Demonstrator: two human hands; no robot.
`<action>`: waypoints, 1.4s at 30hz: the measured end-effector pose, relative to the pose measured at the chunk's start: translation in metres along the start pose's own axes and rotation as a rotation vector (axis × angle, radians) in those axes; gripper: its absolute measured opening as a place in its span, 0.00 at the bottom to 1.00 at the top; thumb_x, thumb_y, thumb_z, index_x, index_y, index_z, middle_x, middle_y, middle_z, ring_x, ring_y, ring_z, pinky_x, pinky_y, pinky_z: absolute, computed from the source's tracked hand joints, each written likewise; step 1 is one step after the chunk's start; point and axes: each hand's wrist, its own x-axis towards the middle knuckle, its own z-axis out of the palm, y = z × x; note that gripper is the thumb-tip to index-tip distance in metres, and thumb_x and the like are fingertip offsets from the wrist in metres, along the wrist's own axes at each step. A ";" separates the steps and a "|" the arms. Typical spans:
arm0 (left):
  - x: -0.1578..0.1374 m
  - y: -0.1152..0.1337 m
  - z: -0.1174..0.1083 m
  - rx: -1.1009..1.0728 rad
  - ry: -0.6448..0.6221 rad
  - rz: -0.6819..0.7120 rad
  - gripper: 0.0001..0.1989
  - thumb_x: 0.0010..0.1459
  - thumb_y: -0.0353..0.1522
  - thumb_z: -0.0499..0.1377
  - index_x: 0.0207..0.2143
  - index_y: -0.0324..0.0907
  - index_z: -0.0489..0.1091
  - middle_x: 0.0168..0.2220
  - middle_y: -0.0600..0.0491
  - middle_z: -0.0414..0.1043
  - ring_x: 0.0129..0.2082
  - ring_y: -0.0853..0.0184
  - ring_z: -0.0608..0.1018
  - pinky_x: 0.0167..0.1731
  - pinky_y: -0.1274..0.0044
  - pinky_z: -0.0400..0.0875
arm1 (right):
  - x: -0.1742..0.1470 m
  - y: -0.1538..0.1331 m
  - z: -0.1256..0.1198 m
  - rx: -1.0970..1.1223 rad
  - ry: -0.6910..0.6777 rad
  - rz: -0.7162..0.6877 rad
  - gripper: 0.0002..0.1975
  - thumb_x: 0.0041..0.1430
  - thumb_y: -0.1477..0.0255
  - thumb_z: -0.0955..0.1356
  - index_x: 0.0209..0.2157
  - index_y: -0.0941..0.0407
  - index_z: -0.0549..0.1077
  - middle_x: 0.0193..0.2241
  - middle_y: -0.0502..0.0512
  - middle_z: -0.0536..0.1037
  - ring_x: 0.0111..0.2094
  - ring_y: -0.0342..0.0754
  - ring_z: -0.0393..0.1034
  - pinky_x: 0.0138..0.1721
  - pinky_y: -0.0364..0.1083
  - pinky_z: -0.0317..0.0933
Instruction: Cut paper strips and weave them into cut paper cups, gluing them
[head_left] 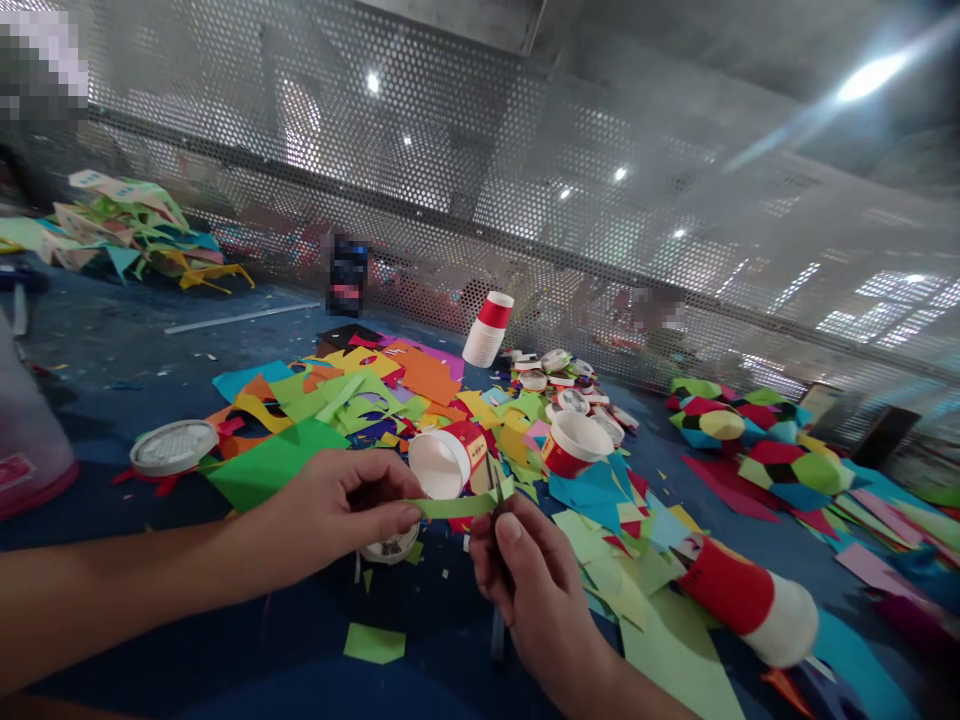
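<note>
Pinching light-green paper strip [457,506] between thumb and fingers: person's left hand [337,510]. Right hand [534,570]: fingers closed round dark scissors [496,488], blades at strip's other end. Strip held in front of tipped paper cup [439,466], overlapping its lower rim in view; touching or not, cannot tell. Right of tipped cup: red-and-white cup [574,446], mouth up. Behind tipped cup: coloured-paper heap [429,375], leaning cup stack [489,328]. Nearer viewer than tipped cup: loose green scrap [373,643]. Left, well apart: white lid [174,447].
</note>
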 end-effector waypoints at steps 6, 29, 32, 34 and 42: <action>0.001 0.003 0.001 -0.076 -0.008 -0.046 0.11 0.54 0.41 0.63 0.31 0.42 0.72 0.25 0.57 0.71 0.24 0.72 0.70 0.23 0.83 0.64 | 0.001 -0.005 0.007 0.060 0.105 0.056 0.25 0.46 0.47 0.74 0.22 0.56 0.70 0.18 0.48 0.68 0.19 0.39 0.59 0.18 0.38 0.51; 0.016 0.004 -0.015 0.006 0.088 -0.016 0.16 0.55 0.37 0.59 0.45 0.43 0.78 0.39 0.52 0.81 0.34 0.68 0.80 0.38 0.76 0.76 | 0.020 -0.019 -0.012 -0.339 0.132 0.019 0.16 0.50 0.59 0.74 0.31 0.56 0.73 0.17 0.41 0.63 0.13 0.36 0.48 0.14 0.41 0.41; 0.015 0.001 -0.013 0.016 -0.011 0.006 0.17 0.56 0.37 0.59 0.46 0.44 0.77 0.38 0.52 0.81 0.34 0.67 0.81 0.37 0.76 0.76 | 0.020 -0.018 -0.009 -0.329 0.099 0.041 0.15 0.50 0.59 0.73 0.30 0.56 0.72 0.15 0.40 0.59 0.13 0.37 0.47 0.14 0.41 0.40; 0.014 -0.002 -0.012 0.077 -0.028 0.075 0.17 0.55 0.37 0.61 0.46 0.44 0.77 0.41 0.52 0.81 0.38 0.66 0.81 0.39 0.76 0.76 | 0.019 -0.018 -0.007 -0.322 0.085 0.050 0.15 0.50 0.59 0.72 0.29 0.56 0.71 0.15 0.40 0.59 0.13 0.37 0.47 0.14 0.41 0.40; 0.007 0.000 -0.020 0.550 0.140 0.479 0.09 0.62 0.35 0.62 0.41 0.42 0.77 0.38 0.52 0.79 0.38 0.67 0.79 0.40 0.79 0.73 | 0.016 -0.021 -0.006 -0.327 0.071 0.075 0.14 0.51 0.59 0.71 0.28 0.55 0.69 0.15 0.39 0.59 0.13 0.36 0.45 0.15 0.42 0.41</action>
